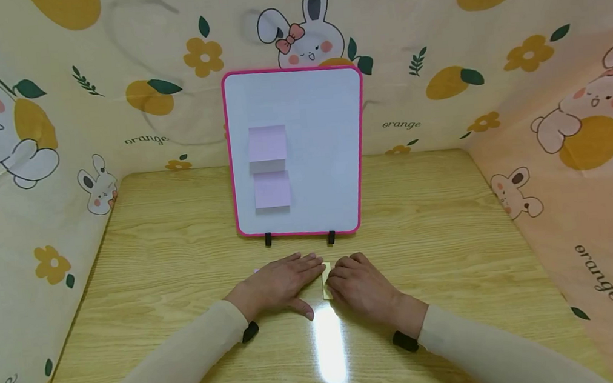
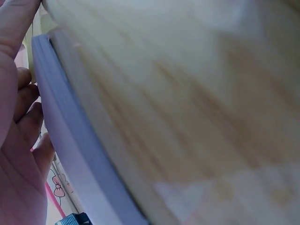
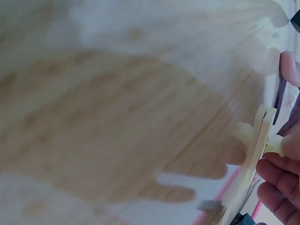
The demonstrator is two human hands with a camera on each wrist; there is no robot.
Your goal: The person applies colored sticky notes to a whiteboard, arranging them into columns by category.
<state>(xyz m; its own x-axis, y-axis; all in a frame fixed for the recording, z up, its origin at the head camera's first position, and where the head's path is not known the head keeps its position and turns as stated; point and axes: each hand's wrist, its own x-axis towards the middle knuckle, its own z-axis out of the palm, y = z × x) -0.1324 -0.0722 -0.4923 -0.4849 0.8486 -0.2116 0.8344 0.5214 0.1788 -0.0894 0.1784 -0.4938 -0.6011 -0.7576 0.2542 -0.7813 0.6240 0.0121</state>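
In the head view my left hand (image 1: 280,282) lies spread, its fingertips at the left side of a yellow sticky note pad (image 1: 327,281) on the table. Under its palm is a lilac sticky note pad, mostly hidden there; its thick edge (image 2: 86,136) shows in the left wrist view. My right hand (image 1: 363,287), fingers curled, is at the yellow pad's right edge. In the right wrist view its fingers (image 3: 276,173) pinch a bit of yellow paper beside the pad (image 3: 258,140); the grip is partly hidden.
A whiteboard (image 1: 325,153) with a pink frame stands behind the hands on black feet (image 1: 332,237). Two lilac sticky notes (image 1: 267,143) are on its left half, one above the other. Patterned cloth (image 1: 162,46) surrounds the wooden table (image 1: 167,228).
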